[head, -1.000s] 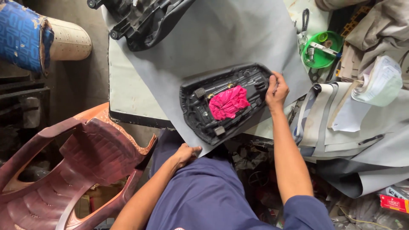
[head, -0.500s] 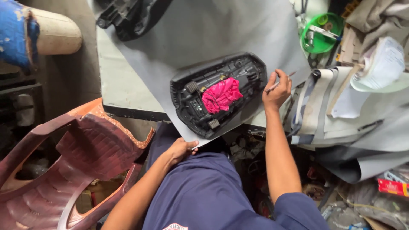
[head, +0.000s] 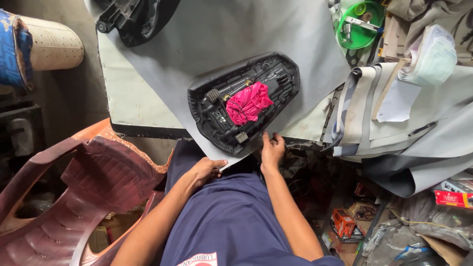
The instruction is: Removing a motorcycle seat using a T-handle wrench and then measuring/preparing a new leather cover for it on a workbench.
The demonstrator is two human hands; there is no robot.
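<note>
An upturned black plastic seat base (head: 276, 79) lies on a grey vinyl sheet (head: 221, 34) spread over the table (head: 133, 103). A crumpled pink cloth (head: 248, 102) sits in the base's hollow. My left hand (head: 207, 170) pinches the sheet's hanging corner just below the base, above my lap. My right hand (head: 272, 150) grips the sheet's near edge beside the base's lower right side, fingers curled on the material. Whether it also holds a small tool is hidden.
A second black seat part (head: 133, 19) lies at the table's far left. A green bowl (head: 362, 24) with metal bits, a paper stack (head: 428, 54) and folded fabric strips (head: 359, 108) crowd the right. A maroon plastic chair (head: 88, 187) stands left of me.
My right hand has come down from the base's right edge to the sheet's near edge. My left hand has risen from my lap to the sheet's corner.
</note>
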